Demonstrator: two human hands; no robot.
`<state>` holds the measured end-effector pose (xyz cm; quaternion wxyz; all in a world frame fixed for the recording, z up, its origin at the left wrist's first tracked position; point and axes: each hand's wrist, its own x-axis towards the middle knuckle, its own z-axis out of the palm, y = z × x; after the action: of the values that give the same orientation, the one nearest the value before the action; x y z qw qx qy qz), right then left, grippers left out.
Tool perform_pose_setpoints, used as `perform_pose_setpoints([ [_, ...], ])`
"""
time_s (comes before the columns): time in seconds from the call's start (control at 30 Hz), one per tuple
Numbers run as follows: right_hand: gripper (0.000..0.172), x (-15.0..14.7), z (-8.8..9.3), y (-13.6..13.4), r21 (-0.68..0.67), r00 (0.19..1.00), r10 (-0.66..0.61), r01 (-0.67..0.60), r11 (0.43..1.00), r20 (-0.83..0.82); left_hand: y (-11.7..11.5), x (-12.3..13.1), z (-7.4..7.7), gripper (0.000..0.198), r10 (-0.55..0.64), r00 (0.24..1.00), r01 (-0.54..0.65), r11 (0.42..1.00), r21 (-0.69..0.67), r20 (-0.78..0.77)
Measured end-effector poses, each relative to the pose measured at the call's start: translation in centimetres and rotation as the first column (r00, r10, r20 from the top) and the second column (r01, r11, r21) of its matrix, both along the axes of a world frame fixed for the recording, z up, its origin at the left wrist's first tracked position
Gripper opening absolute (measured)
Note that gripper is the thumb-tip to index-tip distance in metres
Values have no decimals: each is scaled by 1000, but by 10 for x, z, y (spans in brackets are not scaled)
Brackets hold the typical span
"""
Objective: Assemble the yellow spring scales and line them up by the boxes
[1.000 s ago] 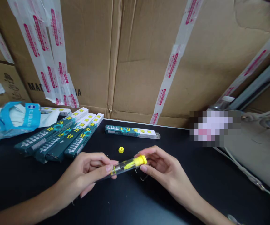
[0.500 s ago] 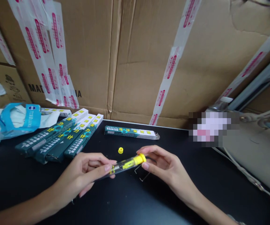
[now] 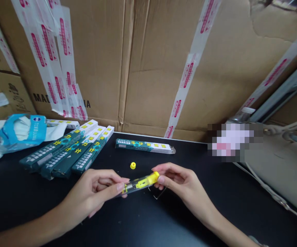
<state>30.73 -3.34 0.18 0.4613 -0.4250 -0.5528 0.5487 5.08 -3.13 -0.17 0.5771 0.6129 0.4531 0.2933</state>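
A clear plastic tube (image 3: 137,184) with yellow inner parts and a yellow end cap lies slanted between both hands, just above the black table (image 3: 143,223). My left hand (image 3: 94,192) pinches the tube's lower left end with thumb and fingers. My right hand (image 3: 179,183) grips the yellow cap end with its fingertips. A thin bent metal wire (image 3: 158,193) lies on the table under my right hand. A small loose yellow cap (image 3: 133,165) sits on the table just beyond the tube.
Several long dark green boxes (image 3: 68,151) lie side by side at the left, one more box (image 3: 145,145) lies behind the hands. A blue and white bag (image 3: 16,132) is at the far left. Taped cardboard cartons (image 3: 150,68) wall the back. A grey bag (image 3: 279,164) lies right.
The yellow cap end has gone further into the tube, so less yellow sticks out. Both hands have stayed in nearly the same place.
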Motion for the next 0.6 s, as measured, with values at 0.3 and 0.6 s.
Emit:
perform_pose_setpoints([
  [0.3,31,0,-5,0,15,997,3,-4,1000,76,-1,0,-1,43,-12,999,14,999,44,-31],
  [0.6,20,2,-5,2,31,996,73,-72,997,-57,1,-2,2,44,-19,999,20,1000,-24,40],
])
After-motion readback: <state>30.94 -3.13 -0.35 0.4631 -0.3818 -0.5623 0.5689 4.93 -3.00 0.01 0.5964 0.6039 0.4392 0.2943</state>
